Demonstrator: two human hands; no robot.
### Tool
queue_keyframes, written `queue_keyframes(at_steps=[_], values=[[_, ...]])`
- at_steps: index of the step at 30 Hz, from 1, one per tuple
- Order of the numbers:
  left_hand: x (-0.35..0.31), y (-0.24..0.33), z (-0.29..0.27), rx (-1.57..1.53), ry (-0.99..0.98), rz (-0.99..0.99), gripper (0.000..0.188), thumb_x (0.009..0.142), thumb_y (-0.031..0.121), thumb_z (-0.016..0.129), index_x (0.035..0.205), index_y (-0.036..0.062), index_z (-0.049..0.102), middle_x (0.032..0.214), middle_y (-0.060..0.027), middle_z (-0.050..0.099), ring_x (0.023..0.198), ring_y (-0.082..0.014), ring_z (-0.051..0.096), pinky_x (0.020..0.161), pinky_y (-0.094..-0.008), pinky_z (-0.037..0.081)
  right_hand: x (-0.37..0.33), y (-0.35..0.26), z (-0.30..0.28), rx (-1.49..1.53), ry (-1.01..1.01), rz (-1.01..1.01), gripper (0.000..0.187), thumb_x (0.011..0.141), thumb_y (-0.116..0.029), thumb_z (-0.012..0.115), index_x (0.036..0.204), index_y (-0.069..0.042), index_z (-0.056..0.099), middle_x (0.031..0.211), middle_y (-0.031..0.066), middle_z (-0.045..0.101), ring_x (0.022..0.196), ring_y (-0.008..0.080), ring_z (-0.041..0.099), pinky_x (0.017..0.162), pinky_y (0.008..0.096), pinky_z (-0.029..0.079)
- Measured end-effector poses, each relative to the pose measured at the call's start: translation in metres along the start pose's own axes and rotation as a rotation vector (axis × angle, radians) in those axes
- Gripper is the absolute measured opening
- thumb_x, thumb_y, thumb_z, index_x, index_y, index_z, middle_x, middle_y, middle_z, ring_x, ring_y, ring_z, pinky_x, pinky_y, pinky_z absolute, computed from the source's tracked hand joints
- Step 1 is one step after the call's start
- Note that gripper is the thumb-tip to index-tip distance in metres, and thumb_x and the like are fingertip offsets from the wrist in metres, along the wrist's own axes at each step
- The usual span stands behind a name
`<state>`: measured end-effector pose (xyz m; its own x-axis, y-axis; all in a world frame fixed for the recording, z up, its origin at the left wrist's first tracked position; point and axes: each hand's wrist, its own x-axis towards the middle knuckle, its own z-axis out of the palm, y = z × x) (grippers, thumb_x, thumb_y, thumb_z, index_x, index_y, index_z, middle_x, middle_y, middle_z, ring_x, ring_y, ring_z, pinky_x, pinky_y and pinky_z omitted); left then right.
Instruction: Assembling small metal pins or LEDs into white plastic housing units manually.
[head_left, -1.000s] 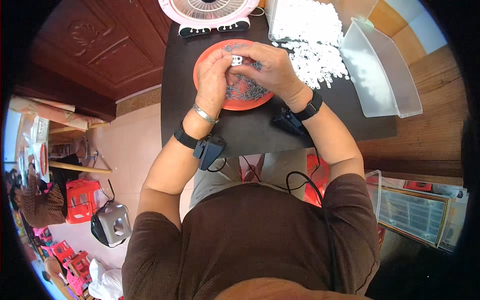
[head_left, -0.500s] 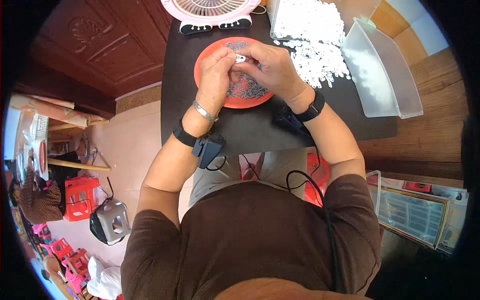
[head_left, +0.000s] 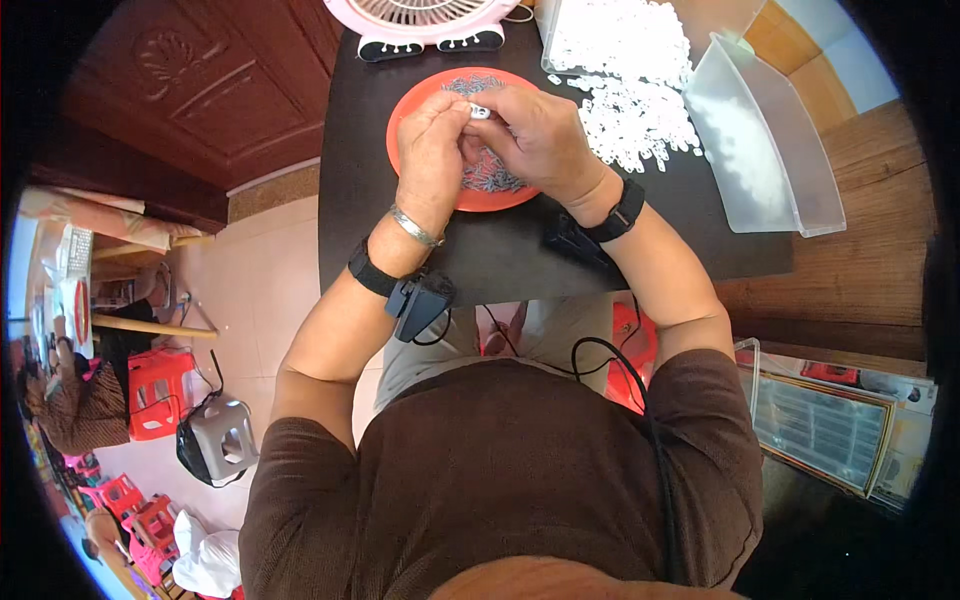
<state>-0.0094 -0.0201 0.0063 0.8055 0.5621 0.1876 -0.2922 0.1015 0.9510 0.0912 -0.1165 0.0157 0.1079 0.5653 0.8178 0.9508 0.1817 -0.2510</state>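
Over a round orange-red plate (head_left: 516, 199), my two hands meet. My left hand (head_left: 432, 140) is closed, its fingertips pinching a small white plastic piece with a hole (head_left: 480, 112). From the other side my right hand (head_left: 545, 140) grips the same piece between thumb and forefinger. Many small grey screws or plugs (head_left: 490, 174) lie loose on the plate beneath; my hands cover part of them. A heap of similar white pieces (head_left: 640, 120) is spread on the dark table to the right of my right hand.
A clear bin (head_left: 560, 50) full of white pieces stands at the back, with a translucent tray (head_left: 745, 150) to its right. A pink fan (head_left: 430, 22) sits at the far left of the dark table (head_left: 480, 260). Cables hang by my lap. Someone sits at far left near stools (head_left: 160, 395).
My hands stay together on the white piece, with slight finger movement and a small tilt of it. The whole view has shifted slightly.
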Motion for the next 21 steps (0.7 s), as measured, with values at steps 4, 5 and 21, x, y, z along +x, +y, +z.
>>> queue_keyframes(at_steps=[4, 5, 21], values=[[0.0, -0.002, 0.0, -0.023, 0.026, -0.015, 0.022, 0.088, 0.013, 0.043, 0.075, 0.0029, 0.057, 0.06, -0.0008, 0.052, 0.05, -0.0068, 0.045, 0.048, -0.0194, 0.034, -0.001, -0.001, 0.001, -0.022, 0.008, -0.003, 0.014, 0.075, -0.013, 0.065, 0.085, -0.006, 0.059, 0.071, 0.0082, 0.059, 0.068, 0.0256, 0.061, 0.059, 0.0332, 0.049], [0.001, -0.002, -0.001, -0.038, 0.015, -0.022, 0.022, 0.088, 0.013, 0.043, 0.075, 0.003, 0.057, 0.06, -0.0012, 0.052, 0.05, -0.0071, 0.045, 0.048, -0.0198, 0.034, -0.001, -0.001, -0.001, -0.02, -0.012, 0.01, 0.014, 0.075, -0.013, 0.064, 0.086, -0.006, 0.059, 0.072, 0.0083, 0.059, 0.068, 0.0256, 0.061, 0.059, 0.0333, 0.049], [0.007, -0.009, -0.005, -0.147, -0.063, -0.012, 0.022, 0.088, 0.017, 0.045, 0.076, 0.0033, 0.057, 0.064, -0.003, 0.055, 0.052, -0.0096, 0.049, 0.048, -0.0216, 0.036, 0.002, 0.001, -0.001, 0.01, -0.021, -0.002, 0.017, 0.075, -0.01, 0.064, 0.09, -0.005, 0.058, 0.077, 0.0094, 0.061, 0.071, 0.0265, 0.061, 0.062, 0.0328, 0.05]])
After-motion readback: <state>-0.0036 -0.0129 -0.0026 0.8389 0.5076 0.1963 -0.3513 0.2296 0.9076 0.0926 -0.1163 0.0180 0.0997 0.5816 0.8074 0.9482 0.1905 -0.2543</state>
